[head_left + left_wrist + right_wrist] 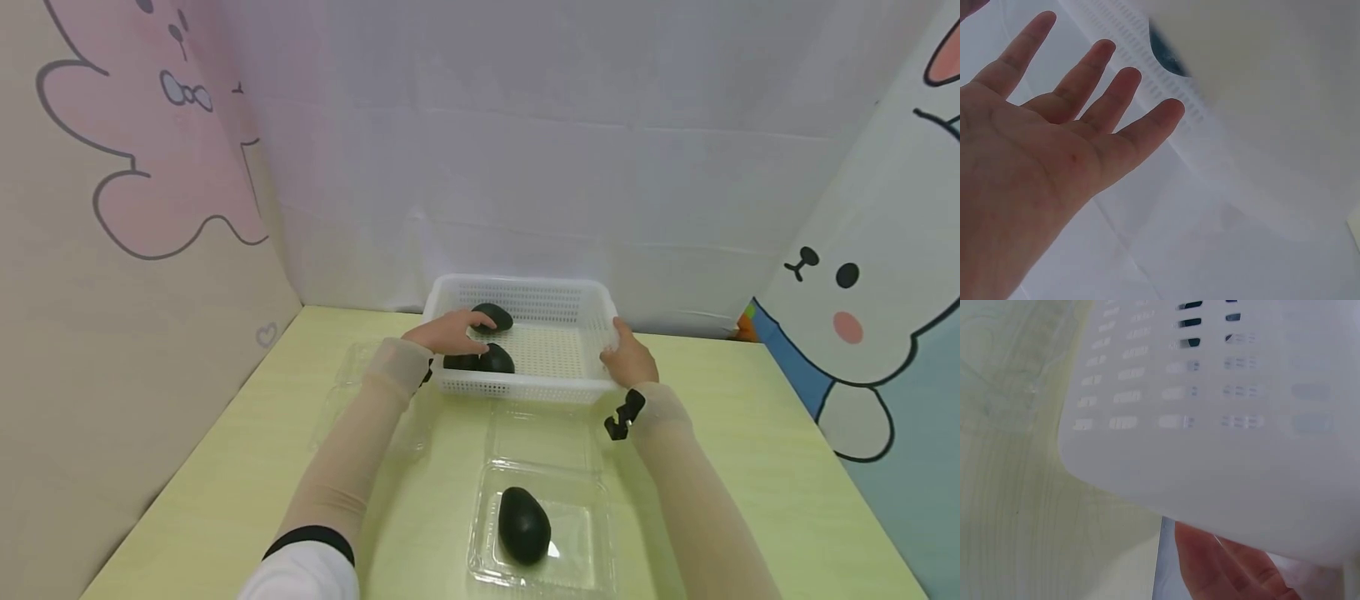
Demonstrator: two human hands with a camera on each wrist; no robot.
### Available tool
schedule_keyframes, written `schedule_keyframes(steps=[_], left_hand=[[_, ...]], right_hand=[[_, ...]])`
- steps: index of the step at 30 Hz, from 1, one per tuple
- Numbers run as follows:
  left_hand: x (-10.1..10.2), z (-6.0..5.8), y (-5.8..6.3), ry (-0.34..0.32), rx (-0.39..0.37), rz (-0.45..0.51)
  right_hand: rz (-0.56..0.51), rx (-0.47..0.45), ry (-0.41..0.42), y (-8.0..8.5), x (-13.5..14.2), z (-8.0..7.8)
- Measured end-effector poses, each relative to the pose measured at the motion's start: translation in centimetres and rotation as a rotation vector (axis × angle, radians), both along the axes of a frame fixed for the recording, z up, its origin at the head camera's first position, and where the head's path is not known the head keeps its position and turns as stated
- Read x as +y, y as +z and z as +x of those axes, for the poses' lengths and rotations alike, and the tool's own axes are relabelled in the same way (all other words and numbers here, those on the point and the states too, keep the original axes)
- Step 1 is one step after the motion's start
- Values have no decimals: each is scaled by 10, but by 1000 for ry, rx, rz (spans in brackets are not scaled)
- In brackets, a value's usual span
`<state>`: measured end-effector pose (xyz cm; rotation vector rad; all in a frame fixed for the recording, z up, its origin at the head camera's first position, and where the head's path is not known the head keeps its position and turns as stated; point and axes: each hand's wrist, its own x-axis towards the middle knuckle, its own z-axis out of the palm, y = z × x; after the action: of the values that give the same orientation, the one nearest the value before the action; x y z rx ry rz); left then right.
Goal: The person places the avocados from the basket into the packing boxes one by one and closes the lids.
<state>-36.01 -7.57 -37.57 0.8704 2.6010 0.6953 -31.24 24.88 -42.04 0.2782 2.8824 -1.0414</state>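
Note:
A white perforated plastic basket (555,389) stands at the back of the table with three dark green avocados inside, toward its left. My left hand (446,333) reaches over the basket's left side, beside the far avocado (495,317) and above the near avocado (497,359). Its fingers are spread and apparently hold nothing; in the left wrist view the hand (1041,137) shows an open palm. My right hand (630,358) grips the basket's right wall at the rim. In the right wrist view, fingers (1225,565) show below the basket wall (1166,475).
In front of the basket, an opened clear plastic clamshell box (588,533) holds one avocado (523,525). Further clear plastic packaging (408,433) lies at the left, partly behind my left arm. A white cloth wall (525,183) rises behind the basket.

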Motion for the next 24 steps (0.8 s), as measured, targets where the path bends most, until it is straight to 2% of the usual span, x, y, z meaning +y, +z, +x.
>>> schedule_keyframes(steps=[8, 15, 24], left_hand=[[1, -2, 5, -4, -14, 11], [7, -6, 8, -3, -9, -24], [14, -15, 11, 7, -62, -28]], right_hand=[[16, 4, 0, 0, 0, -1], [-1, -1, 1, 0, 1, -1], [-16, -5, -11, 3, -2, 1]])
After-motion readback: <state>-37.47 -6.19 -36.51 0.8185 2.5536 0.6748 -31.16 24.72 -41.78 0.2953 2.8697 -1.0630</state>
